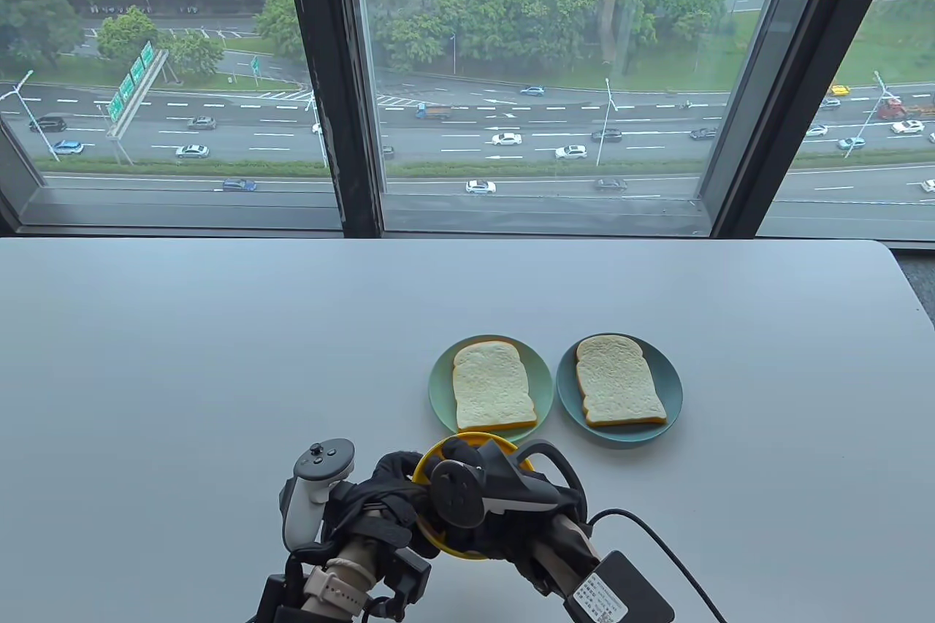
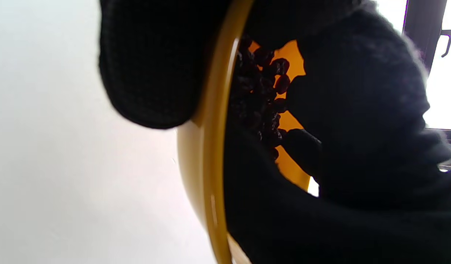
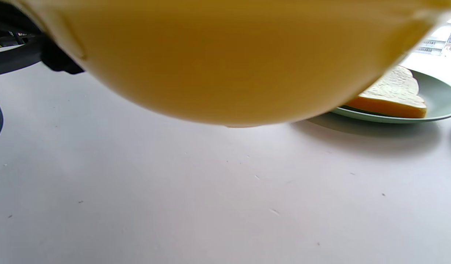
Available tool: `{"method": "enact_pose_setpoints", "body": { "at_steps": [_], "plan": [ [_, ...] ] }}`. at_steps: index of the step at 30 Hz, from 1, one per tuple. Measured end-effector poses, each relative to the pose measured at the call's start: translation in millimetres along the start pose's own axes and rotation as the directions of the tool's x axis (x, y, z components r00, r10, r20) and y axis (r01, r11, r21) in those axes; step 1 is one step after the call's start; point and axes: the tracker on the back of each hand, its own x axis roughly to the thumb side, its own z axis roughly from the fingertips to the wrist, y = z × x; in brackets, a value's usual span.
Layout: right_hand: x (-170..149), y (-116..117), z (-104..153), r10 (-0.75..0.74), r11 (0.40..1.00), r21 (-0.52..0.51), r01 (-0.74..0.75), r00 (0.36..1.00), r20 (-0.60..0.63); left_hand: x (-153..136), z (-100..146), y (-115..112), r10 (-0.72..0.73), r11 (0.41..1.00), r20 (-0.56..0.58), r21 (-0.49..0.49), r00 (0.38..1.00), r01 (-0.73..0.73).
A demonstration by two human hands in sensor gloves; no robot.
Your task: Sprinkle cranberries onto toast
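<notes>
A yellow bowl (image 1: pixel 441 543) stands near the table's front edge, with dark cranberries (image 2: pixel 262 91) inside it. My left hand (image 1: pixel 387 484) grips the bowl's left rim (image 2: pixel 210 128), fingers (image 2: pixel 152 66) on its outer wall. My right hand (image 1: pixel 467 455) reaches into the bowl from above, its fingers (image 2: pixel 357 110) down among the cranberries; whether they pinch any is hidden. Two slices of toast lie just beyond the bowl: one (image 1: pixel 491 387) on a green plate (image 1: pixel 438 396), the other (image 1: pixel 618 380) on a blue-green plate (image 1: pixel 672 389). The right wrist view shows the bowl's underside (image 3: pixel 225 55) and a slice of toast (image 3: pixel 394 91).
The white table (image 1: pixel 219 360) runs to a window at its far edge. A black cable (image 1: pixel 657 528) trails from my right wrist across the table at the front right. The left plate's near rim lies close to the bowl.
</notes>
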Motion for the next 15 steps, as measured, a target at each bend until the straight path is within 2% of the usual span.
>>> {"method": "enact_pose_setpoints", "body": {
  "at_steps": [5, 9, 12, 15],
  "plan": [
    [-1, 3, -6, 0.092, 0.996, 0.007, -0.092, 0.995, -0.03, 0, 0, -7, 0.035, 0.999, 0.0, -0.017, 0.999, -0.035],
    [10, 4, -13, 0.159, 0.987, -0.018, -0.158, 0.987, 0.028, -3, 2, -3, 0.069, 0.997, -0.012, -0.026, 0.998, -0.069],
    [21, -1, -18, 0.227, 0.964, -0.145, -0.222, 0.974, 0.016, -2, 3, -2, 0.071, 0.997, 0.0, -0.024, 0.997, -0.071],
    [26, -7, -21, 0.302, 0.942, -0.161, -0.295, 0.953, 0.023, -3, 2, 3, 0.127, 0.991, 0.004, -0.038, 0.992, -0.127]
  ]
}}
